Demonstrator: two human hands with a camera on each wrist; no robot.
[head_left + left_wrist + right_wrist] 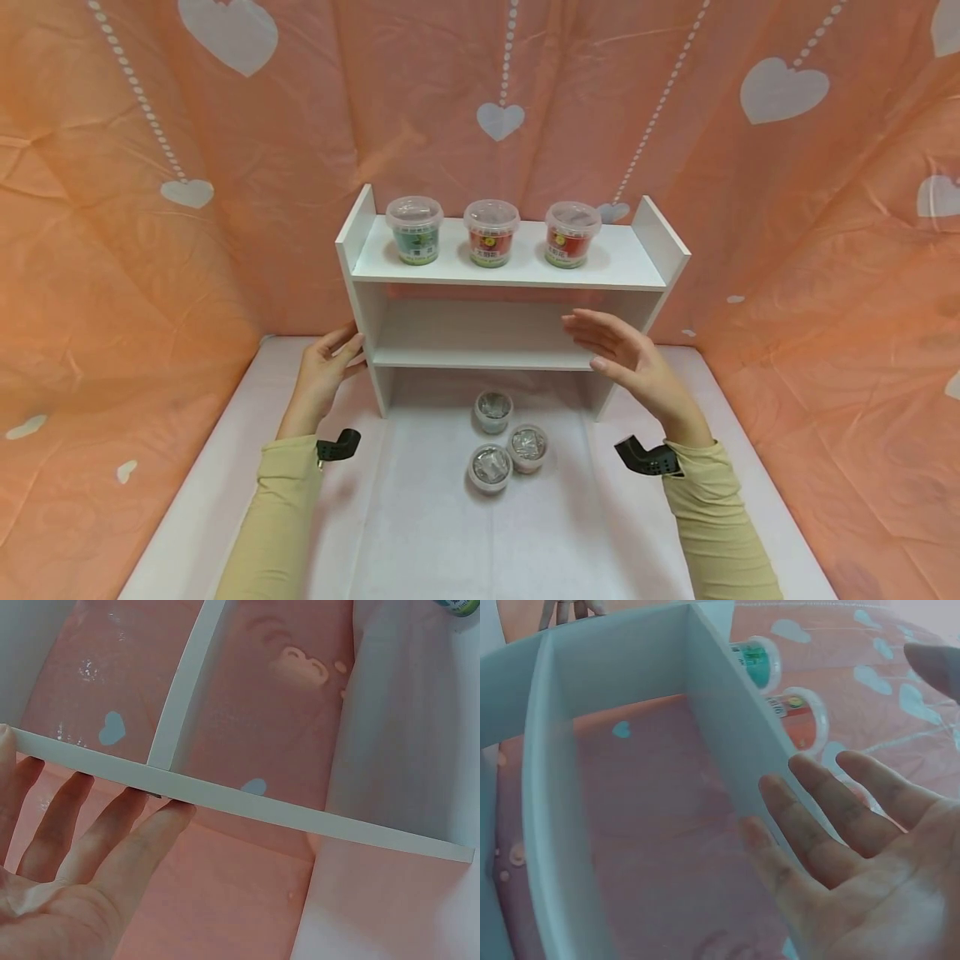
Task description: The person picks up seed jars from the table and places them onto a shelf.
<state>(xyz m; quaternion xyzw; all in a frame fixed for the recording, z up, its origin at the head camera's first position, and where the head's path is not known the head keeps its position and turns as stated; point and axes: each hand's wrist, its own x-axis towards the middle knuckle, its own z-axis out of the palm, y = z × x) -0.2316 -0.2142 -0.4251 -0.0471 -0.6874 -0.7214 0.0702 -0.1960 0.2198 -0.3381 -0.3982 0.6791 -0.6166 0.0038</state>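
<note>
Left grip [321, 373] touching shelf [472, 333], three labelled tubs [491, 242] (lettering unreadable)

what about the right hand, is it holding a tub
No, the right hand shows a bare palm and extended fingers, with nothing in its grasp.

White shelf [480, 333]: three lidded tubs [491, 235] on top. Pale table [420, 533]: shelf, three small tubs [528, 446], probably lidded.

Three tubs [491, 240] stand atop the shelf [480, 332], three containers [528, 445] seemingly before it.
</note>
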